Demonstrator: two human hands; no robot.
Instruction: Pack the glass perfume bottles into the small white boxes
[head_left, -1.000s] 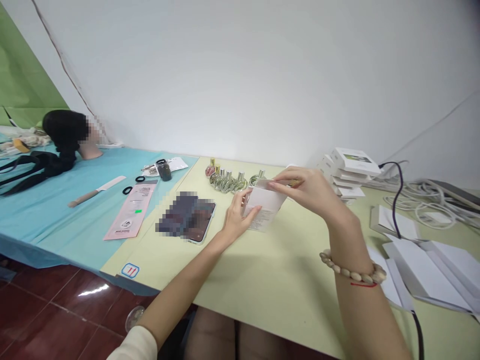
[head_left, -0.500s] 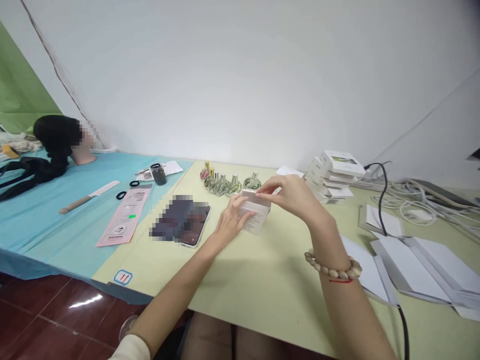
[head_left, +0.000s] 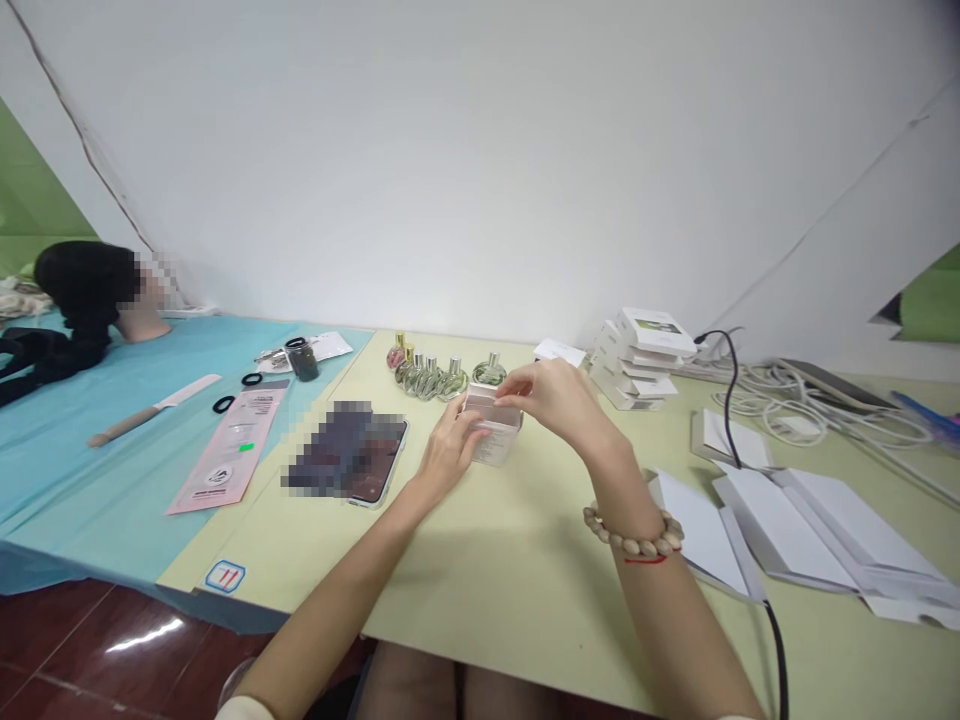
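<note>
A small white carton (head_left: 491,445) stands over the yellow table, with printed text on the side facing me. My left hand (head_left: 452,440) is closed around its left side, thumb across the front. At the top, my right hand (head_left: 551,400) pinches the carton's raised flap between thumb and fingers. Whether anything sits inside the carton cannot be seen. Just behind are several round glass perfume bottles (head_left: 427,378) in a cluster with silver and gold caps. One more green-tinted bottle (head_left: 490,371) stands apart, right behind the carton.
Stacked white boxes (head_left: 645,350) stand at the back right, beside cables (head_left: 795,410). Flat unfolded cartons (head_left: 795,525) lie on the right. To the left are a phone (head_left: 379,470), pink packet (head_left: 229,450), dark jar (head_left: 302,362), knife (head_left: 157,410) and mannequin head (head_left: 97,285).
The view has turned slightly right, so everything sits further left. Both hands keep their hold on the carton, and the right fingers have shifted slightly at its top flap.
</note>
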